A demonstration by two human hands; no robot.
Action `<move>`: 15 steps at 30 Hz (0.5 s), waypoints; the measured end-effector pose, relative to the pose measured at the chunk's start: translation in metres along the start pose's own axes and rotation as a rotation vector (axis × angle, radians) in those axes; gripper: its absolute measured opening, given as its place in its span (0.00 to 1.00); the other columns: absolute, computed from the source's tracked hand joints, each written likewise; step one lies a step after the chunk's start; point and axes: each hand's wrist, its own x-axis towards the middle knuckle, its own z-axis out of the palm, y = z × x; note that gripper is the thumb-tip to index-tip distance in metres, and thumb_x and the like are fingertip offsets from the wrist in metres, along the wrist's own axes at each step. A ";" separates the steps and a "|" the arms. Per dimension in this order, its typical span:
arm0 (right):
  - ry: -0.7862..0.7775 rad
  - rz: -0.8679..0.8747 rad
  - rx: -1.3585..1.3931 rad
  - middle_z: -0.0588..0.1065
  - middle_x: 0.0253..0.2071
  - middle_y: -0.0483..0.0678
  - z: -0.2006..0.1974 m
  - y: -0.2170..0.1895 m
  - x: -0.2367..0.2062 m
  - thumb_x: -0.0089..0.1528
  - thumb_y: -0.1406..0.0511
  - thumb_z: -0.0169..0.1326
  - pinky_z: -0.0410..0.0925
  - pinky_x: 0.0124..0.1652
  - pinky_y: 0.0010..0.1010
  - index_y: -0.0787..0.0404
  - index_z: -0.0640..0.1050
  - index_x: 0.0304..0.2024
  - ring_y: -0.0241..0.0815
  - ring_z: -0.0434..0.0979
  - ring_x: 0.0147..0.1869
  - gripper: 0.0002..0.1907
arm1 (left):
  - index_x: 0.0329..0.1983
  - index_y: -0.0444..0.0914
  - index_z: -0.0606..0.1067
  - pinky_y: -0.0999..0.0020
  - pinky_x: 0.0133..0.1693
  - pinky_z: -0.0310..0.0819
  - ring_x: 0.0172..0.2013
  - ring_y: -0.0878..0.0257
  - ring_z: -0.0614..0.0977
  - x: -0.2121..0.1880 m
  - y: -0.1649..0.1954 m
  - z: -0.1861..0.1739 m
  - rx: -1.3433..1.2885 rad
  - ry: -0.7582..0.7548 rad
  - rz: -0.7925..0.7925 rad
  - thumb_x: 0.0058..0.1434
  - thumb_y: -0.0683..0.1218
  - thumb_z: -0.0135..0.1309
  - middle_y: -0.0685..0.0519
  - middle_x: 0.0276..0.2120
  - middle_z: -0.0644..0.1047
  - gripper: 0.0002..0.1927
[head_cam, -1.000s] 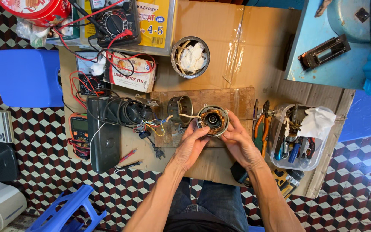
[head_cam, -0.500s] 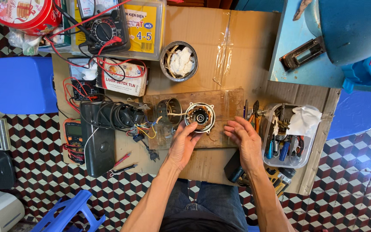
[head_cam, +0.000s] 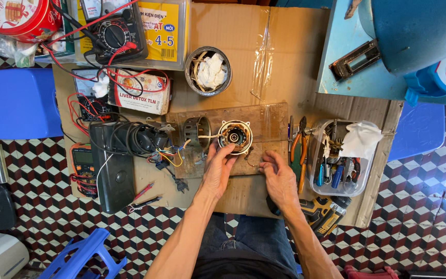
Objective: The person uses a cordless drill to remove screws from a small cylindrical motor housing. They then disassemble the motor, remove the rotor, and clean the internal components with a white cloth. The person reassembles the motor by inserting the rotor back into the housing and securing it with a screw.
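On wooden board [head_cam: 264,121], round motor [head_cam: 235,137] with copper windings, left hand [head_cam: 218,168] touching it, right hand [head_cam: 280,178] loose, empty.

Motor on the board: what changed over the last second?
The right hand let go of the round motor and drew back toward the person; it now rests on the wooden board. The left hand stayed, fingertips on the motor's near rim. Motor, board and clear tool tray kept their places.
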 end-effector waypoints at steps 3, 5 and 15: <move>-0.017 0.027 -0.051 0.79 0.54 0.55 0.004 0.004 -0.009 0.66 0.69 0.47 0.75 0.51 0.29 0.67 0.72 0.61 0.41 0.82 0.52 0.20 | 0.63 0.42 0.67 0.57 0.64 0.61 0.56 0.61 0.75 -0.003 0.004 0.005 0.015 -0.008 -0.006 0.56 0.44 0.60 0.53 0.54 0.76 0.31; -0.041 0.050 -0.090 0.78 0.55 0.54 0.004 0.006 -0.018 0.66 0.68 0.47 0.74 0.52 0.30 0.66 0.71 0.61 0.41 0.81 0.54 0.20 | 0.63 0.42 0.67 0.58 0.65 0.61 0.56 0.62 0.75 -0.004 0.008 0.007 0.089 -0.009 -0.014 0.56 0.45 0.60 0.53 0.54 0.76 0.30; -0.005 0.035 -0.085 0.80 0.55 0.54 -0.018 0.025 -0.061 0.65 0.67 0.49 0.72 0.54 0.29 0.66 0.73 0.61 0.41 0.81 0.55 0.21 | 0.58 0.32 0.65 0.54 0.65 0.68 0.54 0.55 0.75 -0.008 0.017 -0.008 0.000 -0.134 -0.131 0.64 0.47 0.58 0.48 0.51 0.73 0.24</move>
